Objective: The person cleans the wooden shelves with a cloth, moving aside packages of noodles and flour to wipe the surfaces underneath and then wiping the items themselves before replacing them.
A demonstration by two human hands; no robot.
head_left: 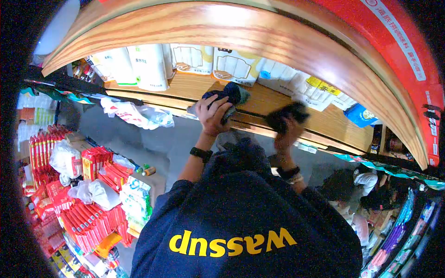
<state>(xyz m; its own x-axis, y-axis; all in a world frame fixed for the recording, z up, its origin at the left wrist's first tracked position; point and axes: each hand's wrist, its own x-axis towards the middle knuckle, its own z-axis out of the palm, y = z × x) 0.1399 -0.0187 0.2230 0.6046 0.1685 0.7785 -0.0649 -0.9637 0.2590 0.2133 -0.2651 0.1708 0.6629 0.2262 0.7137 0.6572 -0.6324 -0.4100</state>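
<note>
Hands (pixel 287 134) at shelf (pixel 197 85), left (pixel 212 115) on cloth (pixel 233 92)

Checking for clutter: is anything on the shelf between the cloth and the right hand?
Nothing visible. The left hand grips the cloth on the shelf; bare wood lies between it and the right hand, which holds a dark thing, blurred. Packs stand farther back.

Wooden shelf (pixel 190 85) runs across, with pale paper packs (pixel 148 65) along its back edge. Curved wooden board (pixel 259 32) above, red banner (pixel 408 51) beyond. Grey floor (pixel 153 143); red packets (pixel 92 217) stacked at left.
</note>
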